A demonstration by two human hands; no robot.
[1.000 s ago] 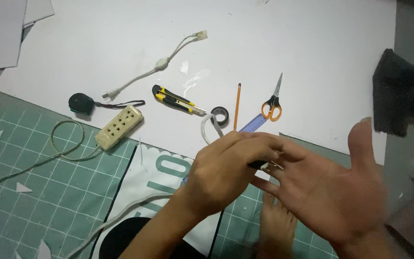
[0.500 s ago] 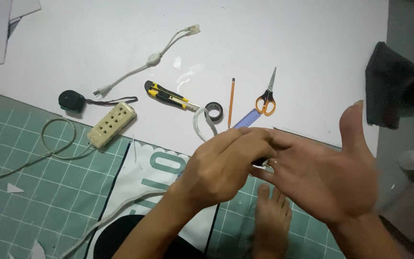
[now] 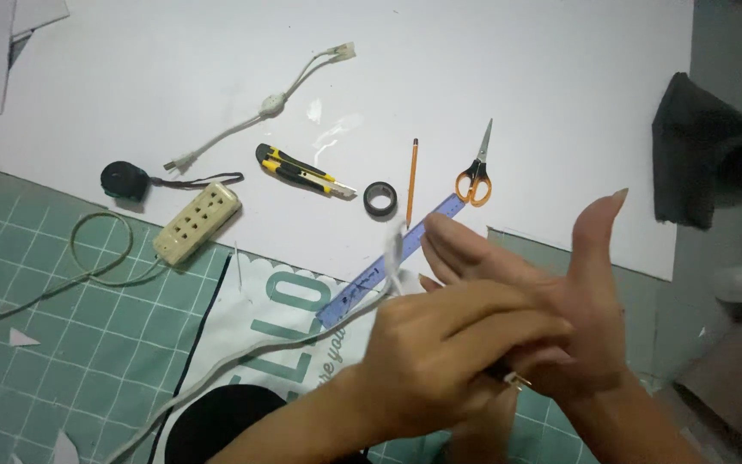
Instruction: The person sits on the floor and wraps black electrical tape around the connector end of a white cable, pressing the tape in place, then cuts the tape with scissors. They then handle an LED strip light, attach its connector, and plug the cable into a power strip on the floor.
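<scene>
White cord (image 3: 302, 339) now across hands (image 3: 491, 344)

A white printed sheet (image 3: 276, 318) with teal lettering lies on the green mat (image 3: 62, 344).

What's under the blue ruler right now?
The blue ruler lies across the white sheet's edge onto a printed bag. Its lower end is hidden behind the left hand.
</scene>
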